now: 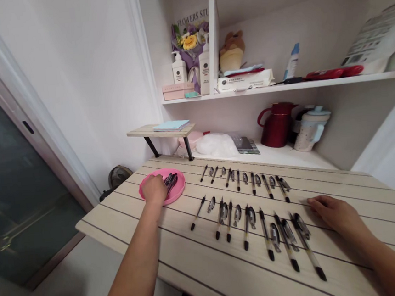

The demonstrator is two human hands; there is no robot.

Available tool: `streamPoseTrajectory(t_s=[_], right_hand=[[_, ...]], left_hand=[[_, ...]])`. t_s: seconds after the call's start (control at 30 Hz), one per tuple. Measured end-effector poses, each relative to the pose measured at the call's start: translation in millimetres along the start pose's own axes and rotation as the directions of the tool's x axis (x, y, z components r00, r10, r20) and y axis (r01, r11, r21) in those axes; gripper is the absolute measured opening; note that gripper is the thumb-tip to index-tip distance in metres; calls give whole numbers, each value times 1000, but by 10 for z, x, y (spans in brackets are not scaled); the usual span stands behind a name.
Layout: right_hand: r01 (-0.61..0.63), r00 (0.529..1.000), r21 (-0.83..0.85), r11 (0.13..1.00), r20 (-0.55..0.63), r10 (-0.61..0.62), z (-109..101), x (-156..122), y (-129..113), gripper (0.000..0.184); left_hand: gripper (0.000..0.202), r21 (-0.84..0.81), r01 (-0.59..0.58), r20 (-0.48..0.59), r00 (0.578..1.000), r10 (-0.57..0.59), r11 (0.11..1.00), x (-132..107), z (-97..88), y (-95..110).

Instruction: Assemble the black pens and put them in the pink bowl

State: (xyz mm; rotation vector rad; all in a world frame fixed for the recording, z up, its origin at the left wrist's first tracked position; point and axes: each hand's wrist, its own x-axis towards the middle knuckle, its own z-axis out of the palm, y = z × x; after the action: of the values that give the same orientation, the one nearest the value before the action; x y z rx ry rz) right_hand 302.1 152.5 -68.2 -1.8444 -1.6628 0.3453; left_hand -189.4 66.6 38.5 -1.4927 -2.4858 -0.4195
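Where pens [229, 221] crowd tabletop [181, 241], jug [277, 126], possibly bag [119, 174]

I count seven uncapped gel pens [246, 229] in the near row on the tabletop [194, 263], with seven pen caps [237, 215] among them. The far row adds seven more pens and seven more caps, making fourteen of each. To the left is one pink dish [179, 194] with several pens, too bunched to number. There are two hands, one left hand [155, 188] and one right hand [334, 212]. Farther back: two white pump bottles [179, 71], one red jug [276, 127], one tumbler [308, 131].
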Motion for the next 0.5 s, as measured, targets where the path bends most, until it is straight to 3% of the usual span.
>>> streamPoseTrajectory(t_s=[0.1, 0.2, 0.33, 0.4, 0.5], right_hand=[[-54, 997, 45, 998, 62, 51, -110, -30, -147, 23], [-21, 992, 85, 996, 129, 10, -286, -152, -382, 25], [27, 936, -16, 1000, 350, -20, -484, -548, -690, 27], [60, 913, -119, 991, 408, -6, -507, -814, -800, 34], [155, 917, -276, 949, 397, -34, -436, -1169, -897, 34]], left_hand=[[35, -49, -98, -60, 994, 95, 994, -73, -66, 128], [31, -184, -296, -109, 954, 280, 937, -214, -98, 362], [28, -492, -539, -203, 834, 513, 683, -569, -94, 756], [27, -590, -564, -173, 788, 592, 578, -798, -95, 951], [26, -716, -526, -73, 710, 700, 459, -1130, -91, 1218]])
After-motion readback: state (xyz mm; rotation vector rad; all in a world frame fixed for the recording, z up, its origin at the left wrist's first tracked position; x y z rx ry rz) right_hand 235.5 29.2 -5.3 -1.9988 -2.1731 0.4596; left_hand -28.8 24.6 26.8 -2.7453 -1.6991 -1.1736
